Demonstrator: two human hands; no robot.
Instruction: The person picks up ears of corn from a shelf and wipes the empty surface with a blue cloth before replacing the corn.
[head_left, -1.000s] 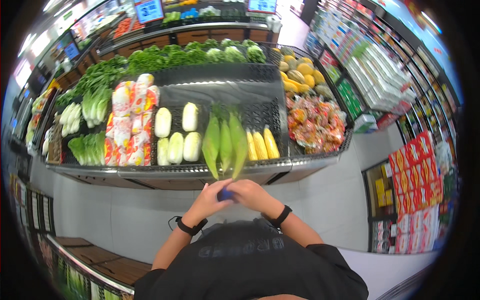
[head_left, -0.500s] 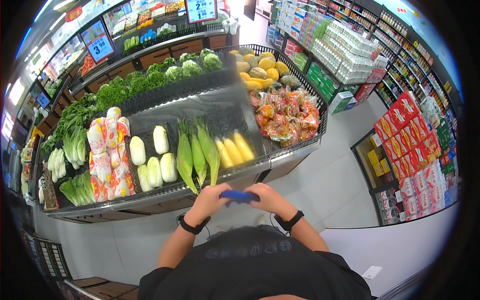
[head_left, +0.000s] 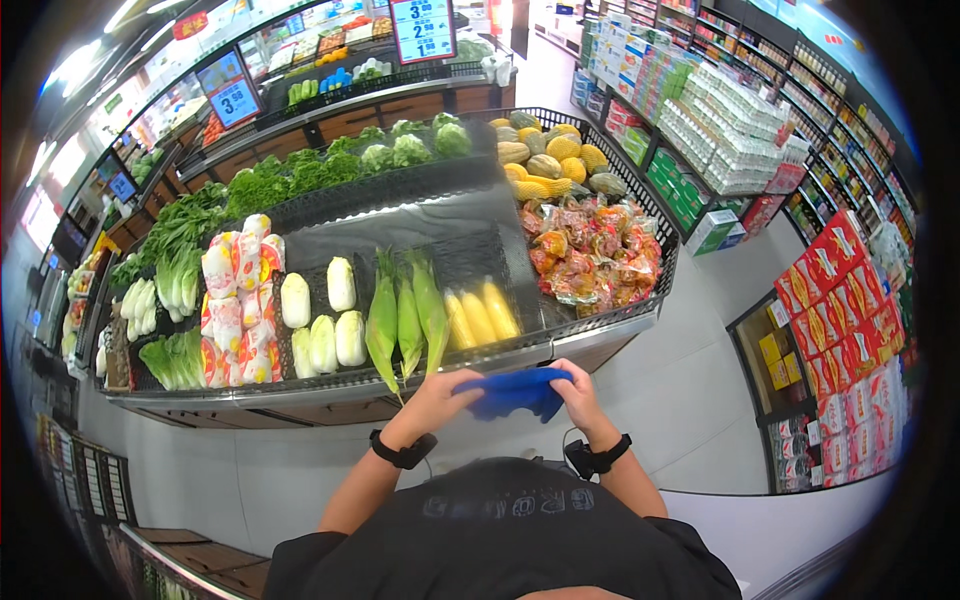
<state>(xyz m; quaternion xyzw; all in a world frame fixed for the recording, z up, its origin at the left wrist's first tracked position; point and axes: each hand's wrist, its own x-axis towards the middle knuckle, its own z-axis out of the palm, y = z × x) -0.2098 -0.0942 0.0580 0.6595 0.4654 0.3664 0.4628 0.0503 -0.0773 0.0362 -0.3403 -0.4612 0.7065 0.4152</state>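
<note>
A blue cloth (head_left: 512,391) is stretched between my two hands in front of the display's near edge. My left hand (head_left: 438,402) pinches its left end, and my right hand (head_left: 582,396) grips the upper right corner. The cloth's lower edge hangs loose and uneven. Just beyond my left hand lie several ears of green-husked corn (head_left: 408,315), their tips reaching over the rim. Beside them are yellow husked corn cobs (head_left: 482,314) in clear wrap.
The black-rimmed vegetable display (head_left: 440,225) holds napa cabbages (head_left: 322,343), wrapped packs (head_left: 240,300), leafy greens (head_left: 285,185), melons (head_left: 560,160) and red-wrapped bags (head_left: 590,250). Stacked red packages (head_left: 835,300) stand on a shelf at right. Grey floor tiles (head_left: 660,400) lie between.
My hands have moved apart, and the blue cloth, bunched small between them before, is now spread wider and hanging down. The view has shifted slightly.
</note>
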